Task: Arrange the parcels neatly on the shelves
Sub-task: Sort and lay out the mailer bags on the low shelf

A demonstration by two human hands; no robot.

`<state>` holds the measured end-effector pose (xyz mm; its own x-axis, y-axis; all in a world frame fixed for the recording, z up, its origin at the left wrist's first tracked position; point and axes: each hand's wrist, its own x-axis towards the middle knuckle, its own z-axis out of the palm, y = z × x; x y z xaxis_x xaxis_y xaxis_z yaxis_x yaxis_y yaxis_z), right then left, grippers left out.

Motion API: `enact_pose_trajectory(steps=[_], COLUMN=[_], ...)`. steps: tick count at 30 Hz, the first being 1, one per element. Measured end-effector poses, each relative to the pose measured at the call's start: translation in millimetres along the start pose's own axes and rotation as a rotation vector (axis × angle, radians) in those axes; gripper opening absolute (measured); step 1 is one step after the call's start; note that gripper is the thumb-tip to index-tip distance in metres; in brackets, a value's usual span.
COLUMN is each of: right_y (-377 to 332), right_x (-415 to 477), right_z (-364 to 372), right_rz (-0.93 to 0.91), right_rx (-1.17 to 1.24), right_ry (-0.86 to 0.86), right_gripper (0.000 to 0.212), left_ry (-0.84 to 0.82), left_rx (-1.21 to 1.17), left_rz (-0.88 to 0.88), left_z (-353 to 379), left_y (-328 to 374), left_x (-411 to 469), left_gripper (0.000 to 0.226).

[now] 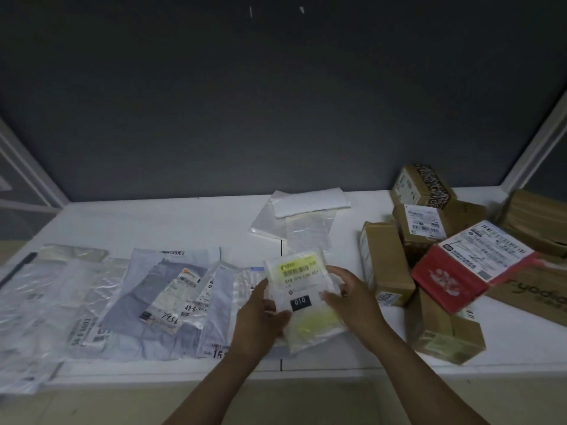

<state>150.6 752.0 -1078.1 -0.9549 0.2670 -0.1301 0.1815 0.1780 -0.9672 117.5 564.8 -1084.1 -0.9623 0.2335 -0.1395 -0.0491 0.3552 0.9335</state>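
**Both hands hold a clear pouch at the centre of the shelf**

Just below the middle of the frame, a small clear parcel with a yellow-green shipping label and a black tag reading "010" is held between both hands, just above the front part of the white shelf. It tilts slightly, its lower end nearer the camera.

The left hand grips the pouch's lower left edge: the thumb lies across the front and the fingers curl behind it, out of sight. The right hand holds the right edge, fingers bent round the side and the thumb pressing on the front near the tag.

In the lower left of the frame, flat plastic mailers lie overlapping in a row along the shelf, labels up; one bears the handwritten number "7956". Above the held parcel, toward the centre, a white envelope rests on some clear bags.

On the right side of the frame, cardboard boxes sit in a loose heap, some upright and some leaning. A red box with a large white label lies tilted on top of them, near the right hand but apart from it. A dark panel fills the upper half of the frame behind the shelf.
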Motion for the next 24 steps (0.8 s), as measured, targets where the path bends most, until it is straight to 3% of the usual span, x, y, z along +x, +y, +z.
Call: enact_pose_trajectory(steps=[2,4,6,8,10,13,17,21,24], right_y=[13,23,25,25,28,36,44,51,54], right_x=[8,10,6,5,10,19,26,29,33], right_z=[-4,-5,-3,-2,-1,0,-3,-10,-12], right_rz=[-0.040,-0.027,-0.037,-0.147,-0.229,-0.265,-0.293,-0.258,-0.273], right_rx=[-0.192,-0.444,-0.766,-0.964,-0.997,-0.983,-0.939,-0.960,-0.948], right_ry=[0.034,0.030,-0.004,-0.011,-0.053,-0.132,-0.087,-0.131,-0.117], right_gripper=[0.047,0.051,0.049,0.049,0.052,0.052,0.053,0.056,0.057], left_ry=[-0.026,-0.062,-0.089,-0.020,0.081,0.154,0.035,-0.178,-0.150], left_rx=[0.375,0.855,1.062,1.006,0.941,0.900,0.912,1.079,1.078], left_rz=[0.105,0.219,0.233,0.270,0.334,0.420,0.370,0.366,0.377], left_z=[-2,-6,-10,-10,-7,9,38,48,45], left_y=[-11,-18,-19,-17,-17,-9,10,4,-3], left_x=[10,16,18,22,34,71,128,164,175], left_gripper=[0.070,0.065,0.055,0.043,0.032,0.037,0.052,0.066,0.060])
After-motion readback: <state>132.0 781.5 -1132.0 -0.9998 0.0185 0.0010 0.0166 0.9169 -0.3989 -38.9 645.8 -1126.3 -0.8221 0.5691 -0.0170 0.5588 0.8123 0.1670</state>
